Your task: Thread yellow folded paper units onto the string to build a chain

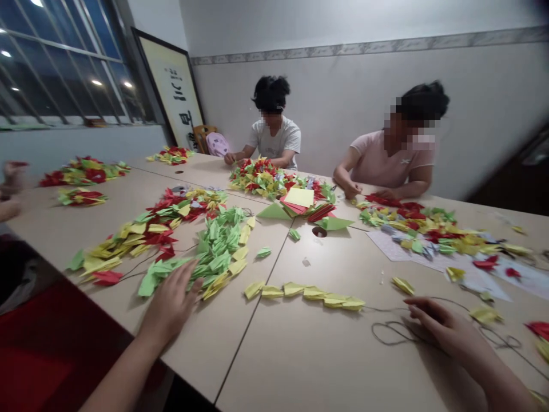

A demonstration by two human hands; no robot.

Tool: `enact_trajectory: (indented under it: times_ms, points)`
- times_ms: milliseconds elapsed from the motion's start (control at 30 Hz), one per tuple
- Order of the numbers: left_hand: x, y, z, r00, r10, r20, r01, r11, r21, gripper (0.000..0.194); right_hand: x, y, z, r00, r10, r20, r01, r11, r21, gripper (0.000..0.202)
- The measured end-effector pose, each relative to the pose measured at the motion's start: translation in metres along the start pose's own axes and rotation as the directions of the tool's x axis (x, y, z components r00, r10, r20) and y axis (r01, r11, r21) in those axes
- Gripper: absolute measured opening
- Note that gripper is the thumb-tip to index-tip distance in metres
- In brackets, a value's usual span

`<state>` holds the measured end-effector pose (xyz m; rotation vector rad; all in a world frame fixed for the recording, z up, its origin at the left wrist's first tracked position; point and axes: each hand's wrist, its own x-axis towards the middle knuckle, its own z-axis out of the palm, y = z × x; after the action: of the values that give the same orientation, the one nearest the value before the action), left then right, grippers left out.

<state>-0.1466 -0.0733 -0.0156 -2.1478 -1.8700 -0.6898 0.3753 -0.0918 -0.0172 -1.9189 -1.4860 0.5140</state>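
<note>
My left hand (169, 300) lies with its fingers stretched over the near end of a pile of folded green paper pieces (221, 243), its thumb apart. Strung yellow paper pieces (315, 293) form a short row on the table in front of me. A thin dark string (386, 309) runs from the row's right end to the fingertips of my right hand (446, 326), where thumb and forefinger pinch it. Loops of the string lie under and beside that hand. One loose yellow piece (403, 285) sits just beyond its fingertips.
Green, red and yellow sheets (300, 198) are stacked mid-table beside a colourful heap (257, 177). More strung pieces lie left (128, 234) and right (454, 234), partly on white paper (388, 247). Two people sit opposite; another person's hands (11, 191) show at far left.
</note>
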Motion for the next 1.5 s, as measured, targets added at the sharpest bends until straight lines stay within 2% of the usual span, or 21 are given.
enact_trajectory:
  times_ms: [100, 167, 200, 233, 267, 367, 400, 467, 533, 633, 767, 867, 967, 1100, 1233, 1333, 1400, 1433, 1500]
  points:
    - [0.008, 0.022, -0.009, 0.996, 0.055, -0.073, -0.058, 0.997, -0.043, 0.043, -0.002, -0.003, 0.001, 0.993, 0.082, 0.087, -0.084, 0.996, 0.020, 0.036]
    - [0.018, 0.057, -0.013, 0.986, 0.151, -0.074, -0.158, 0.981, -0.111, 0.038, -0.003, -0.005, 0.002, 0.989, 0.101, 0.104, -0.106, 0.994, 0.039, 0.037]
    - [0.024, 0.079, -0.014, 0.971, 0.239, -0.023, -0.240, 0.956, -0.167, 0.036, -0.003, -0.006, 0.003, 0.988, 0.099, 0.116, -0.105, 0.993, 0.048, 0.036]
    - [0.030, 0.103, -0.013, 0.935, 0.352, 0.050, -0.333, 0.915, -0.226, 0.036, -0.004, -0.008, 0.004, 0.987, 0.091, 0.130, -0.098, 0.994, 0.054, 0.036]
    - [0.035, 0.128, -0.010, 0.878, 0.458, 0.140, -0.406, 0.868, -0.287, 0.037, -0.005, -0.011, 0.006, 0.987, 0.075, 0.142, -0.084, 0.995, 0.058, 0.036]
    - [0.046, 0.196, 0.006, 0.701, 0.665, 0.258, -0.547, 0.733, -0.405, 0.049, -0.009, -0.023, 0.009, 0.983, -0.001, 0.182, -0.007, 0.999, 0.047, 0.034]
    - [0.047, 0.213, 0.013, 0.657, 0.707, 0.262, -0.573, 0.694, -0.435, 0.050, -0.011, -0.029, 0.010, 0.978, -0.031, 0.206, 0.022, 0.999, 0.044, 0.033]
    - [0.047, 0.236, 0.027, 0.615, 0.737, 0.282, -0.595, 0.668, -0.447, 0.053, -0.014, -0.040, 0.011, 0.957, -0.088, 0.277, 0.075, 0.995, 0.058, 0.030]
    - [0.043, 0.243, 0.039, 0.584, 0.753, 0.304, -0.602, 0.652, -0.461, 0.052, -0.017, -0.049, 0.012, 0.939, -0.121, 0.323, 0.104, 0.992, 0.068, 0.029]
    - [0.039, 0.237, 0.048, 0.583, 0.754, 0.301, -0.601, 0.650, -0.464, 0.050, -0.017, -0.049, 0.011, 0.938, -0.116, 0.325, 0.101, 0.993, 0.064, 0.029]
    - [0.043, 0.226, 0.046, 0.591, 0.754, 0.288, -0.612, 0.651, -0.448, 0.044, -0.013, -0.034, 0.000, 0.960, -0.055, 0.273, 0.045, 0.998, 0.043, 0.031]
    - [0.048, 0.221, 0.042, 0.587, 0.757, 0.287, -0.614, 0.647, -0.451, 0.038, -0.012, -0.025, -0.012, 0.961, -0.019, 0.277, 0.011, 1.000, 0.028, 0.031]
    - [0.051, 0.219, 0.040, 0.604, 0.741, 0.292, -0.600, 0.664, -0.445, 0.033, -0.014, -0.019, -0.024, 0.960, -0.009, 0.280, 0.003, 1.000, 0.020, 0.028]
    - [0.054, 0.218, 0.038, 0.625, 0.722, 0.296, -0.591, 0.686, -0.425, 0.024, -0.015, -0.018, -0.030, 0.984, -0.041, 0.175, 0.028, 0.997, 0.078, 0.026]
    - [0.056, 0.218, 0.036, 0.685, 0.674, 0.278, -0.564, 0.731, -0.383, 0.020, -0.017, -0.030, -0.025, 0.988, -0.082, 0.129, 0.063, 0.987, 0.147, 0.025]
    - [0.055, 0.225, 0.034, 0.729, 0.633, 0.262, -0.530, 0.764, -0.368, 0.025, -0.021, -0.044, -0.020, 0.977, -0.114, 0.180, 0.092, 0.988, 0.125, 0.024]
    - [0.052, 0.237, 0.036, 0.741, 0.620, 0.257, -0.512, 0.770, -0.380, 0.033, -0.022, -0.049, -0.018, 0.971, -0.135, 0.200, 0.112, 0.986, 0.122, 0.025]
    - [0.049, 0.244, 0.037, 0.739, 0.623, 0.258, -0.509, 0.766, -0.392, 0.038, -0.022, -0.050, -0.018, 0.970, -0.142, 0.197, 0.119, 0.985, 0.122, 0.026]
    - [0.043, 0.260, 0.042, 0.702, 0.657, 0.274, -0.524, 0.738, -0.426, 0.047, -0.020, -0.046, -0.017, 0.976, -0.147, 0.164, 0.133, 0.987, 0.093, 0.028]
